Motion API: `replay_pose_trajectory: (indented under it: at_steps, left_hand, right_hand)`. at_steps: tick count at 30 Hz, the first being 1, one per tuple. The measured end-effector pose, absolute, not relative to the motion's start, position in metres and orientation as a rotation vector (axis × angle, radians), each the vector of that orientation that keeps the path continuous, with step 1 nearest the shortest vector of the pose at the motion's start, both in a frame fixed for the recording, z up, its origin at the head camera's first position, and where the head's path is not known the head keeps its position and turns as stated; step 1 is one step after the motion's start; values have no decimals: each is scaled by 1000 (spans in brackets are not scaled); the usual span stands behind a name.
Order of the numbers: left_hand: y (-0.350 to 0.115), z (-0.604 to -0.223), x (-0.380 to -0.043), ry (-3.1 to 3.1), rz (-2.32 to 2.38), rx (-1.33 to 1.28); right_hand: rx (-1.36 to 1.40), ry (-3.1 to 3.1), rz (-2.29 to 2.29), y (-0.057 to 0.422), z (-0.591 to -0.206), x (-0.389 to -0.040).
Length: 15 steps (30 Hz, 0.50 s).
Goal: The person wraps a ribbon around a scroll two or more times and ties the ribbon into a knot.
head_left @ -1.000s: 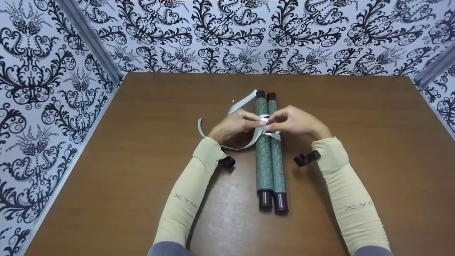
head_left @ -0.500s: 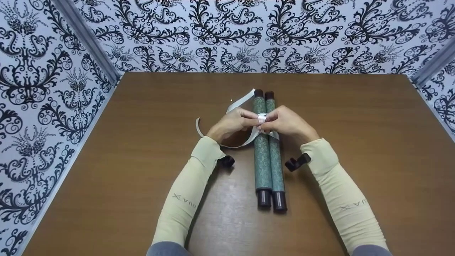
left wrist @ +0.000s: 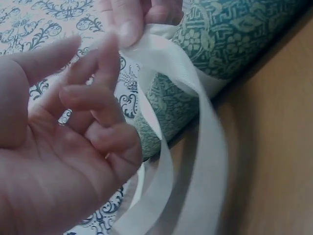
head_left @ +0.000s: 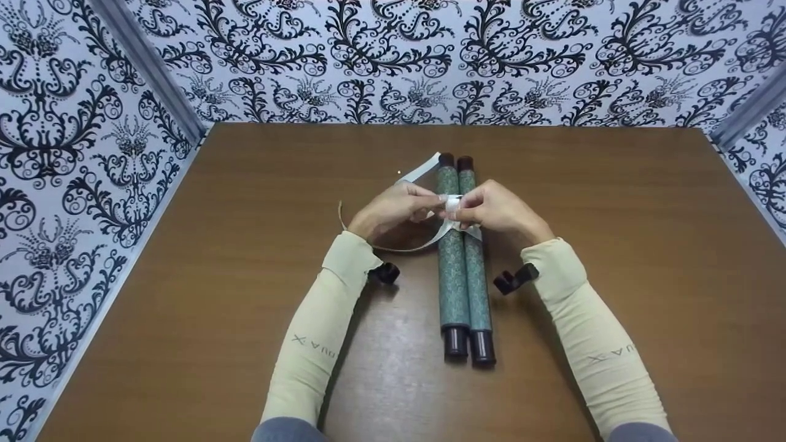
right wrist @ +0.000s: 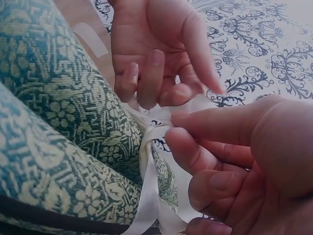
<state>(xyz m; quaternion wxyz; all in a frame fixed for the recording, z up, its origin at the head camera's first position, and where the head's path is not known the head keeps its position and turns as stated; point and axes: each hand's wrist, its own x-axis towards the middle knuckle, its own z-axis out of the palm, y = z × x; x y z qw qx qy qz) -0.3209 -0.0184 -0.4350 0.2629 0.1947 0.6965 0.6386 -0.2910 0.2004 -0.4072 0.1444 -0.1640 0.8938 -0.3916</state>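
Note:
A green patterned scroll (head_left: 453, 276), rolled into two parallel rolls with dark end knobs, lies lengthwise on the table. White ribbon (left wrist: 211, 137) wraps round its upper half, and loose lengths trail to the left. My right hand (head_left: 505, 212) pinches the ribbon between thumb and index finger over the rolls. From the other side, my left hand (head_left: 393, 209) reaches to the ribbon; the left wrist view shows its thumb and index finger apart, the other fingers loosely bent. Whether its index fingertip touches the ribbon, I cannot tell. Fingers partly hide the crossing of the ribbon.
The brown wooden table (head_left: 614, 184) extends around the scroll on all sides. Walls with black-and-white scrollwork paper (head_left: 393, 67) stand behind and at the left. Dark curved pieces (head_left: 516, 279) stick out from both cream sleeves at the wrists.
My left fingers have come away from the ribbon slightly, and that arm has shifted a little left. The right hand has moved slightly left, still pinching the ribbon. The scroll stays in place.

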Motion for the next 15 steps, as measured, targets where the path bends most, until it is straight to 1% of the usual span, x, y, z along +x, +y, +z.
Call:
replay_pose_trajectory:
  at_steps: [5,10,15]
  left_hand:
    - [-21,-429,-317,2204,1572,563]
    - [-17,-426,-315,2607,1189,665]
    - [-12,-430,-311,2807,749,586]
  right_hand:
    - [-450,2564,-1125,202,-407,-290]
    - [-489,2549,-1137,204,-407,-290]
    - [-527,2565,-1104,204,-406,-289]
